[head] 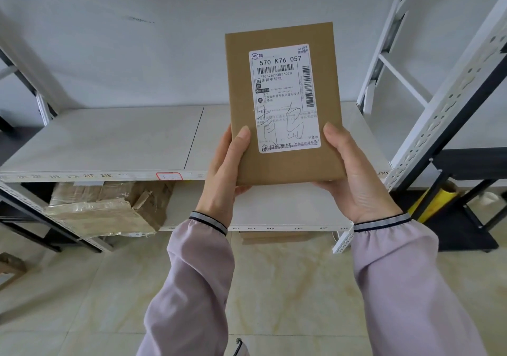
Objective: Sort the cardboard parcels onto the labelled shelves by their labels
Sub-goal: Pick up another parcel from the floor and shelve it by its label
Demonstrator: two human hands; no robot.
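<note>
A flat brown cardboard parcel (282, 163) is held upright in front of me, above the front edge of the middle shelf (104, 141). Its white shipping label (285, 97) faces me, printed "570 K76 057" with handwriting across the lower half. My left hand (225, 174) grips the parcel's lower left edge, thumb on the front. My right hand (354, 174) grips its lower right edge and supports the bottom corner. A small red-bordered shelf label (169, 176) is stuck to the shelf's front lip, left of the parcel.
A taped, crumpled cardboard parcel (109, 207) lies on the lower shelf at left. A flat carton (274, 236) sits below the lower shelf board (288, 207). White perforated uprights (439, 108) stand at right, with a yellow film roll (436, 202) behind them. Tiled floor lies below.
</note>
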